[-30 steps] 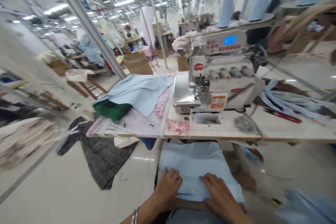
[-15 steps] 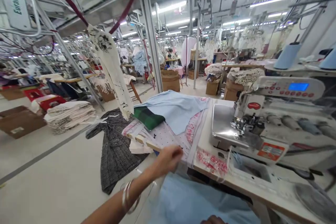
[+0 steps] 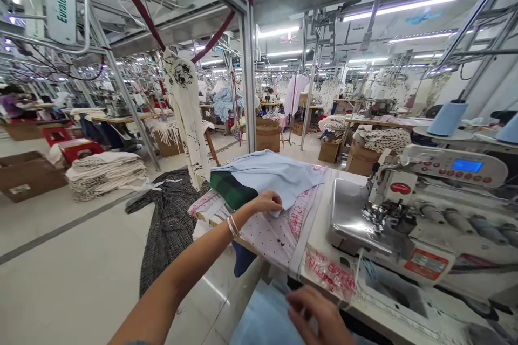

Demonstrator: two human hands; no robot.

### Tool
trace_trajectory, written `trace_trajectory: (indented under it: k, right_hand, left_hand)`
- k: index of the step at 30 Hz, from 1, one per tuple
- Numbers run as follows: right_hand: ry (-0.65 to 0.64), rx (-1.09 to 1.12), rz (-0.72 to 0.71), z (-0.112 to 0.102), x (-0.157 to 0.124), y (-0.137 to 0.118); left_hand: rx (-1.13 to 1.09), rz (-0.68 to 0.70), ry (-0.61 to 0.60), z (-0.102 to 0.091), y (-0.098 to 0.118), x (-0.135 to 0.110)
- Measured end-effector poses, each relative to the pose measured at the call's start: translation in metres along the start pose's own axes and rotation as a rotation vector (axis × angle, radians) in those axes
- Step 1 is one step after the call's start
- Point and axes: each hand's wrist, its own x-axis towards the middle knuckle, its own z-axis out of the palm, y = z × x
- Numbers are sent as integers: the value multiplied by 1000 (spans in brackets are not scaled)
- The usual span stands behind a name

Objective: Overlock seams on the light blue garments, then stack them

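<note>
While leaning on no visible support, holding the left arm stretched out above the near left part of the table (image 3: 318,229). Has the left hand (image 3: 267,202) palm down at the near corner of a pale blue cloth (image 3: 269,168), fingers bent and bunched together; cannot tell whether pinching the corner or only touching. Wearing thin bracelets (image 3: 232,225) on that wrist.

Keeping the right hand (image 3: 319,312) low and near, blurred, with fingers bent and parted, above a second blue cloth (image 3: 261,315) below the table's near edge; cannot tell whether touching.

Found directly left of the pale blue cloth and partly under it: a green-and-black checked cloth (image 3: 230,190). Beneath both, a pale dotted cloth (image 3: 269,234) covering the table's left end. Nearer the middle, clear plastic with red print (image 3: 332,272) at the table edge.

To the right, noted a sewing machine (image 3: 441,186) with a shiny metal plate (image 3: 352,210) on its left side and a lit blue screen (image 3: 467,165). Beyond it, pale blue thread cones (image 3: 447,117).

To the left, a dark grey garment (image 3: 172,218) spread on the floor, with a white patterned garment (image 3: 186,113) hanging near it. Farther left, a stack of folded cloth (image 3: 105,175) beside a cardboard box (image 3: 32,175).
</note>
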Motion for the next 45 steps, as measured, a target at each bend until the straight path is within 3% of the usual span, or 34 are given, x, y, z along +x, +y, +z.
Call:
trace_trajectory:
  k: [2,4,8,11,19,22,26,31,35,40,45]
  right_hand:
    - [72,295,225,-8,43,-8]
    - [141,416,336,-10,90,-6]
    - [170,513,439,0,164,12]
    - [186,503,461,6,186,22]
    - [220,350,582,-10,169,30]
    - [189,363,519,-8,172,21]
    - [232,353,422,1,184,10]
    - [286,336,434,2,181,14]
    - [254,389,421,-1,176,12]
    - [304,393,362,3,179,4]
    - [306,373,429,3,176,5]
  left_hand:
    - [-96,15,-21,-8,4,-2]
    - [-177,39,-36,-13,8,-6]
    - [-272,88,-34,-13,13,-13]
    - [-314,108,-30,-12,13,-18]
    - [-488,101,137,-37,13,-12]
    - [-486,96,76,-36,19,-10]
    - [-429,60,-16,-20,24,-10]
    - [-454,51,8,-22,22,-12]
    - [-487,45,8,-30,24,-14]
    - [-495,10,-21,-22,28,-16]
    - [-521,4,13,-21,25,-15]
